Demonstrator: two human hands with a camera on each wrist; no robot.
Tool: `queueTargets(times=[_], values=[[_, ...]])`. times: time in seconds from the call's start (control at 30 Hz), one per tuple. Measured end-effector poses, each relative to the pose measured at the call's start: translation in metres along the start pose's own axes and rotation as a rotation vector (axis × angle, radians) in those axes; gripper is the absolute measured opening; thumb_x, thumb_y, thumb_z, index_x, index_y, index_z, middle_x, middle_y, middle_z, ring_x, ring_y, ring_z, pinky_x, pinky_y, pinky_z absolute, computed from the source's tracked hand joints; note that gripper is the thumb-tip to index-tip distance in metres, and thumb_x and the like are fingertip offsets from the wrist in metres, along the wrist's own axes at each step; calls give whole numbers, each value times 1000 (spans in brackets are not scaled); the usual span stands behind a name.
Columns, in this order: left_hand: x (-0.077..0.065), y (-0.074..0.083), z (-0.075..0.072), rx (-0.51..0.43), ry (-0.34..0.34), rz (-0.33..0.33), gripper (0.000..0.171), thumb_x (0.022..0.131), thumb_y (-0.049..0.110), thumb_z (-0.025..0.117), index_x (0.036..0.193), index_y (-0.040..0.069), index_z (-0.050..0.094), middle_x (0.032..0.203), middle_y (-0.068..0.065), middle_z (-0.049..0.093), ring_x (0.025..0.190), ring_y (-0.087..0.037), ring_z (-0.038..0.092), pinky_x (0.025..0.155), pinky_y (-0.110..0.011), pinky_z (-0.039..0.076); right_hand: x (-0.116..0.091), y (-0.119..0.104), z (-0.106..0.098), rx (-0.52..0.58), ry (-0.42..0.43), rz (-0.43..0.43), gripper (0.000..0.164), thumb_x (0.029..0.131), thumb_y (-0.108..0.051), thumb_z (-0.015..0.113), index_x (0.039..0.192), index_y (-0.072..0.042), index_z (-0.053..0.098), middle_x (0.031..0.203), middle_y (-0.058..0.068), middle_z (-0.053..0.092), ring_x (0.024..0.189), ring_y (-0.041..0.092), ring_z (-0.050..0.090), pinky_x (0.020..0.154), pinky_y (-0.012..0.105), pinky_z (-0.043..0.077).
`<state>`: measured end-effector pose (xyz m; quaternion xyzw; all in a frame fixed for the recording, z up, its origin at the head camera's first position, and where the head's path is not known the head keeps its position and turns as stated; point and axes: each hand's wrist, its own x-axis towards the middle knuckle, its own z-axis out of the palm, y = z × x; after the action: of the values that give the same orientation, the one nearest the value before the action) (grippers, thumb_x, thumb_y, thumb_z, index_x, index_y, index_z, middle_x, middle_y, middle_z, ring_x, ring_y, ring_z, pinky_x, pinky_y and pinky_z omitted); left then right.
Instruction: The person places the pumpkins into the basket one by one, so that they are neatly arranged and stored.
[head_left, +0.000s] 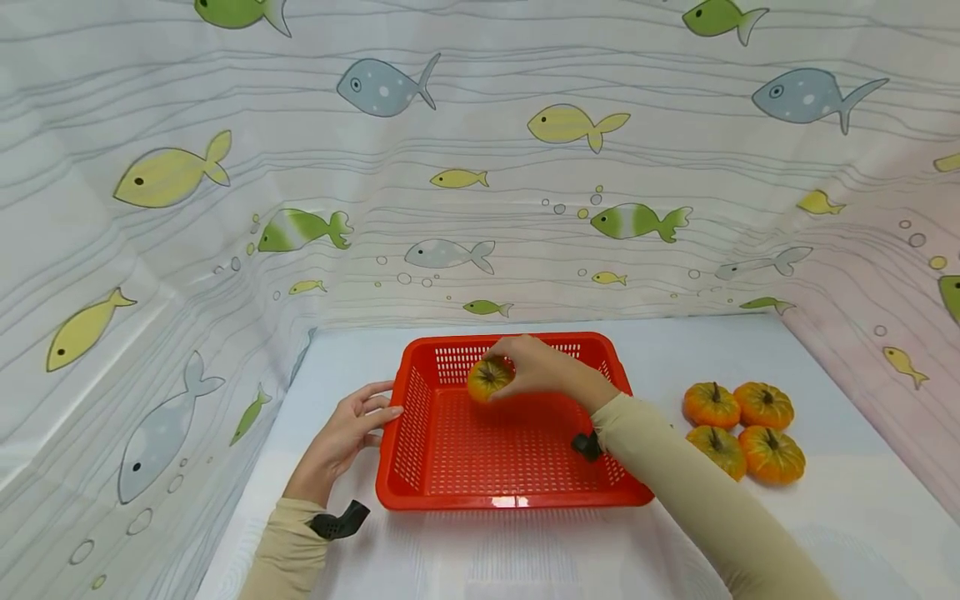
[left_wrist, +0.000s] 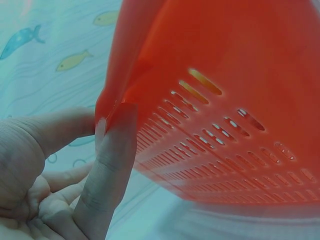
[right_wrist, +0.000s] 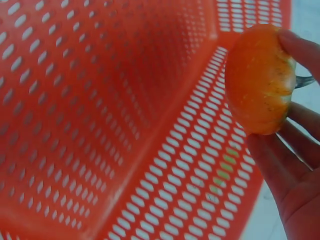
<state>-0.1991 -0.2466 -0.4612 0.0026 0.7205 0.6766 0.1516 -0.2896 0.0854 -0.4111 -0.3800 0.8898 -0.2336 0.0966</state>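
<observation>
Over the far left part of a red slotted plastic basket [head_left: 517,502], my right hand [head_left: 529,365] holds a small orange-and-green pumpkin [head_left: 489,379]. In the right wrist view, thumb and fingers grip the pumpkin [right_wrist: 261,80] around its sides, its stem toward the palm, with the basket's slotted wall [right_wrist: 187,165] behind it. My left hand [head_left: 352,429] pinches the basket's left rim; in the left wrist view its thumb and a finger [left_wrist: 111,160] lie on either side of the rim. The basket floor shows no other pumpkin.
To the right of the basket, several similar pumpkins [head_left: 772,455] sit grouped on the white table [head_left: 675,354]. Behind and at both sides rises a white cloth [head_left: 510,250] printed with fish. A black wrist camera [head_left: 341,521] sticks out from the left sleeve.
</observation>
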Motion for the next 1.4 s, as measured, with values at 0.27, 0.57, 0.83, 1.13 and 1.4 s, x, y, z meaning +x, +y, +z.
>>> queueTargets(times=[0.27, 0.57, 0.83, 1.13, 1.4], values=[[0, 0, 0, -9, 5, -6, 65, 100, 16, 68, 155, 3, 37, 100, 4, 75, 84, -13, 75, 70, -34, 65, 20, -6, 22, 20, -33, -13, 55, 85, -33, 86, 132, -9, 67, 123, 3, 71, 107, 15, 63, 97, 32, 56], [1, 1, 0, -2, 20, -25, 67, 99, 17, 70, 155, 4, 37, 101, 2, 74, 85, -14, 74, 70, -35, 65, 36, -8, 36, -26, -74, -16, 54, 86, -29, 86, 131, -5, 67, 123, 6, 70, 111, 20, 62, 101, 35, 54], [2, -1, 0, -3, 19, -25, 65, 99, 17, 70, 154, 4, 38, 100, 2, 74, 84, -14, 74, 70, -34, 65, 44, -8, 47, -39, -101, 9, 57, 86, -33, 86, 133, -8, 67, 126, 4, 70, 113, 19, 61, 102, 34, 53], [2, 0, 1, 7, 25, -22, 65, 99, 17, 70, 155, 4, 38, 101, 2, 73, 85, -14, 74, 70, -34, 65, 45, -12, 49, -49, -112, 1, 57, 86, -32, 85, 134, -7, 67, 125, 4, 71, 111, 18, 63, 101, 32, 55], [2, -2, 1, 10, 24, -21, 65, 99, 18, 70, 155, 4, 37, 101, 1, 74, 86, -15, 74, 71, -34, 65, 43, -14, 48, -48, -113, 15, 56, 87, -31, 84, 134, -7, 66, 128, 5, 70, 114, 19, 63, 103, 34, 54]])
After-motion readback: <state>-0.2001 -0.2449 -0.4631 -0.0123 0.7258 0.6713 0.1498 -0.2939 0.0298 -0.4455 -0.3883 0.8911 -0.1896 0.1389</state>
